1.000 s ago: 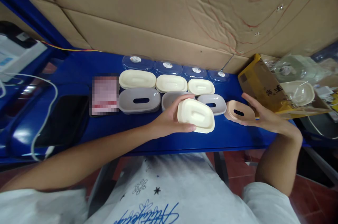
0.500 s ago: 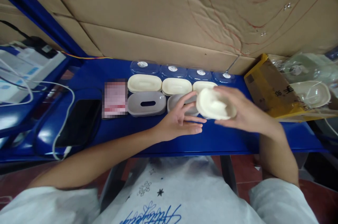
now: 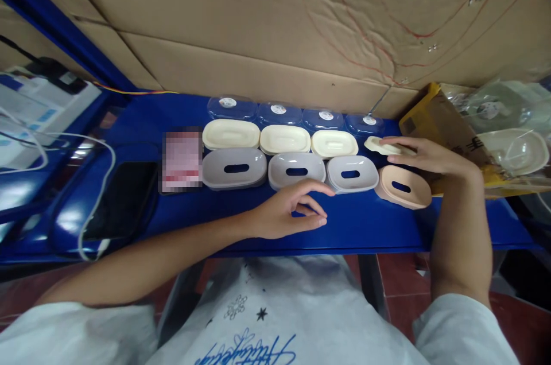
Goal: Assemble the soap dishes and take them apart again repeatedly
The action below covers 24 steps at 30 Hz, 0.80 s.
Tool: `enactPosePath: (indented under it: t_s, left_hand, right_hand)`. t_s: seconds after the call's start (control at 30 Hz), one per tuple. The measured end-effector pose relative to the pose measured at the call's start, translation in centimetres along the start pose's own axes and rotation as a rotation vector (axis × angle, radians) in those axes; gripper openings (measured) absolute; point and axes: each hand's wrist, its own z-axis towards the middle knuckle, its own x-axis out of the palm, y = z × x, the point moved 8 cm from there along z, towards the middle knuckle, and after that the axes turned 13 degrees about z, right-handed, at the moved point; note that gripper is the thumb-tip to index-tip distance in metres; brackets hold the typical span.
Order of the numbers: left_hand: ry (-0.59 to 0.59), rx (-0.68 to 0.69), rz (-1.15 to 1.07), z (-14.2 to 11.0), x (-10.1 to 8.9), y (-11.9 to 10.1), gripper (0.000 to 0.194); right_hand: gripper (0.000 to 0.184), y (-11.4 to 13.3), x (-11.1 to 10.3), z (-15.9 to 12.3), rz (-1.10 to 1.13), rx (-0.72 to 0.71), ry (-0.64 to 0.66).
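My right hand point(image 3: 426, 155) grips a cream oval soap dish base point(image 3: 377, 146), tilted edge-on at the right end of the cream row. Three more cream bases, the nearest of them this cream base point(image 3: 334, 144), lie to its left. In front is a row of grey slotted soap trays point(image 3: 297, 162), ending at the right with a peach slotted tray point(image 3: 407, 181). My left hand point(image 3: 286, 213) holds nothing, fingers curved and apart, just in front of the middle grey tray. Clear lids point(image 3: 325, 117) with round stickers line the back.
On the right an open cardboard box point(image 3: 447, 135) holds plastic-wrapped dishes. A pixelated pink item point(image 3: 181, 161), a black phone point(image 3: 123, 198) and a white cable point(image 3: 112, 164) lie on the left of the blue table point(image 3: 361, 233). Behind rises a cardboard wall point(image 3: 258, 32).
The cream base passed from my left hand to my right, which carried it rightward and back to the end of the cream row. My left hand let go and stays near the middle.
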Motion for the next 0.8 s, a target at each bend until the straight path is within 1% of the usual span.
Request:
enactPosePath:
  t_s: [0.07,0.13,0.27,0.37,0.43,0.5,0.6,0.67,0.8]
  left_hand:
    - [0.026,0.020,0.041,0.0,0.2,-0.2,0.039]
    - [0.045,0.058,0.098,-0.1,0.5,-0.3,0.036]
    - [0.056,0.182,0.252,-0.4,0.7,-0.6,0.034]
    - [0.098,0.222,0.380,-0.7,1.0,-0.6,0.032]
    - [0.130,0.242,0.485,-0.9,1.3,-0.7,0.028]
    - [0.146,0.279,0.577,-1.0,1.6,-0.9,0.024]
    - [0.161,0.295,0.644,-0.9,1.7,-1.2,0.022]
    - [0.163,0.280,0.656,-0.8,1.5,-1.4,0.021]
    - [0.158,0.278,0.675,-0.7,0.8,-1.9,0.021]
  right_hand:
    - [0.066,-0.5,0.2,0.4,0.015,0.030,-0.007]
    - [0.062,-1.3,0.4,1.0,0.034,0.028,-0.015]
    - [0.046,-2.4,1.0,2.4,0.024,-0.089,0.004]
    - [0.036,-1.9,1.7,2.8,0.058,-0.169,0.004]
    - [0.037,-1.2,2.4,2.8,0.075,-0.165,0.011]
    - [0.043,-0.4,3.0,2.7,0.082,-0.113,0.002]
    - [0.051,1.4,3.4,2.2,0.087,-0.085,-0.065]
    - [0.051,3.1,3.6,1.6,0.044,-0.150,-0.121]
    - [0.039,7.3,5.4,-0.3,-0.114,-0.381,-0.164]
